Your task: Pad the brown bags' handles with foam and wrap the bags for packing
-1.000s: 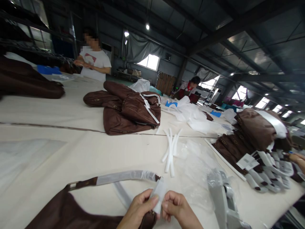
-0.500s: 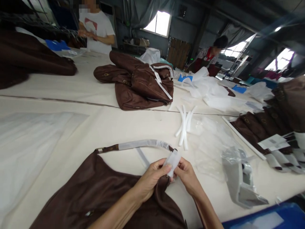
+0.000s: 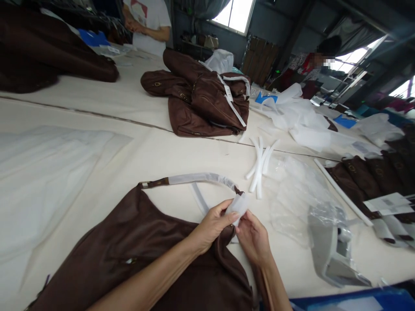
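A brown handbag lies in front of me, its shoulder strap arched and covered along most of its length in white wrapping. At the strap's right end, near the bag's side, a small white wrapping sheet is folded around the hardware, which it hides. My left hand is closed on this sheet, thumb pressed on top. From the right, my right hand is at the sheet's lower edge, thumb and fingertips pinching it. A loose pale strip lies behind the strap.
White foam rods lie beyond my hands, beside clear plastic bags. A grey tape dispenser stands right, above a blue bin. Brown bags are piled across the table; more line the right. Two people stand beyond.
The view has tilted down and turned slightly left, shifting the scene. My right hand has turned, showing more of its palm, while my left hand keeps hold of the wrapping sheet.
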Demonstrator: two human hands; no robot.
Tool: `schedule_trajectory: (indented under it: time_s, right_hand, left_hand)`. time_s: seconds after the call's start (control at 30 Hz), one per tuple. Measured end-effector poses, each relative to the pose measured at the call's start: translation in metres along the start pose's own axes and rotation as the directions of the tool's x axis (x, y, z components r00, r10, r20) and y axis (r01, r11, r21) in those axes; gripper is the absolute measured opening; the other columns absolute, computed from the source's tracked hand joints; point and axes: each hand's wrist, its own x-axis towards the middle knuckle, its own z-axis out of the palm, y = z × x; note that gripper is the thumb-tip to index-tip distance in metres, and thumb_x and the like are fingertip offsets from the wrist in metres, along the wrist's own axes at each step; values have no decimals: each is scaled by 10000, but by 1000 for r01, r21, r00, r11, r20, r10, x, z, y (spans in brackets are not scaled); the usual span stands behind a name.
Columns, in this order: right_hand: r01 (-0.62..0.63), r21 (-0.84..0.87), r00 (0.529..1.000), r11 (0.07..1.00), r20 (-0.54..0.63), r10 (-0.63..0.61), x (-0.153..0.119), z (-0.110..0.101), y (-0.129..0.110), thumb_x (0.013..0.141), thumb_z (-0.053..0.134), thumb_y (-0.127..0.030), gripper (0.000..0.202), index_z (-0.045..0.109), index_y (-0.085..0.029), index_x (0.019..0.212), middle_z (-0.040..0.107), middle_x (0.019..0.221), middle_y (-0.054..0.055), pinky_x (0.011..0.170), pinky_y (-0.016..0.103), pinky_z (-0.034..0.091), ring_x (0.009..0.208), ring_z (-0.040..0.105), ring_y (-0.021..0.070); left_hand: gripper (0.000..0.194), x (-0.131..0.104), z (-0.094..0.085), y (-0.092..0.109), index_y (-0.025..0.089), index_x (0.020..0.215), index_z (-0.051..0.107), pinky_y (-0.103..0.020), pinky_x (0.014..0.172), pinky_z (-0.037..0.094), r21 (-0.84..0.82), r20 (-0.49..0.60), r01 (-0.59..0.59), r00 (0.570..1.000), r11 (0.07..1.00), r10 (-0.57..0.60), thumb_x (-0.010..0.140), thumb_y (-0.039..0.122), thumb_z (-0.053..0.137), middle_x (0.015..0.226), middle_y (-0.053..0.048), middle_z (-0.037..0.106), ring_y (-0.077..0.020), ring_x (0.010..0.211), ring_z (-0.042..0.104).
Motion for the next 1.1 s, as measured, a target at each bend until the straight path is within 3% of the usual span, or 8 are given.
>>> schedule_trajectory:
  time_s: [0.07, 0.27, 0.43, 0.57, 0.73, 0.87, 1.0, 1.1]
  right_hand:
    - [17, -9, 1000, 1000, 19, -17, -7, 0, -3, 787, 713, -486, 297, 729, -204, 882, 721, 995, 61, 704, 272, 509, 868, 636, 189]
    - [61, -201, 989, 978, -118, -86, 0, 6, 3, 721, 815, -410, 324, 733, -148, 895, 733, 814, 43, 689, 279, 501, 716, 627, 165]
    - [69, -313, 968, 947, -209, -140, 8, 4, 3, 650, 846, -431, 407, 716, -131, 893, 740, 786, 41, 684, 299, 520, 719, 657, 195]
    - [117, -356, 956, 927, -211, -202, 13, -1, -6, 638, 846, -453, 449, 695, -140, 923, 731, 783, 25, 685, 298, 527, 757, 670, 210]
    - [-28, -557, 964, 830, -234, -124, 17, -17, -13, 716, 730, -625, 502, 675, -132, 791, 675, 698, 38, 606, 303, 515, 661, 625, 198]
    - [-19, -755, 858, 655, -349, -377, 4, -32, -21, 810, 559, -712, 608, 686, -157, 1025, 683, 979, 106, 695, 372, 546, 840, 651, 255]
    - [236, -928, 816, 289, 29, -577, -14, -33, -16, 845, 601, -614, 546, 650, -209, 1208, 619, 1255, 137, 953, 450, 493, 1170, 571, 325]
    - [460, -885, 804, 67, 383, -454, -18, -29, 4, 870, 637, -497, 475, 657, -220, 1255, 588, 1350, 139, 1085, 520, 412, 1299, 493, 349]
  left_hand:
    - [506, 1, 1, 1, 151, 1190, 640, -249, 678, 495, 20, 34, -20, 999, 1000, 20, 767, 389, 784, 863, -28, 627, -126, 688, 557]
    - [422, 1, -2, 1, 138, 1141, 659, -262, 788, 452, 75, 65, -78, 995, 994, 73, 742, 220, 547, 907, -43, 660, -173, 845, 592]
    - [384, 0, -9, 14, 136, 1106, 673, -316, 848, 481, 462, -52, -35, 996, 886, 66, 782, 278, 523, 999, -68, 699, -231, 966, 627]
    - [275, -9, -40, 53, 147, 1030, 683, -402, 951, 482, 598, -198, -18, 965, 801, 170, 776, 242, 721, 1070, -76, 679, -240, 1024, 620]
    - [368, -41, -93, 113, 166, 1237, 577, -462, 906, 544, 624, -359, -50, 868, 780, 343, 941, 383, 611, 1257, -103, 590, -248, 1075, 613]
    - [385, -65, -124, 135, 159, 1244, 575, -445, 890, 554, 554, -486, -81, 777, 829, 400, 933, 381, 623, 1245, -95, 592, -253, 1064, 619]
    - [368, -79, -144, 141, 144, 1189, 605, -408, 857, 563, 393, -565, -98, 759, 914, 324, 929, 405, 625, 1179, -62, 617, -257, 1022, 634]
    - [400, -88, -152, 144, 103, 992, 672, -368, 727, 582, 258, -550, -43, 815, 965, 183, 881, 487, 653, 964, -50, 669, -245, 835, 664]
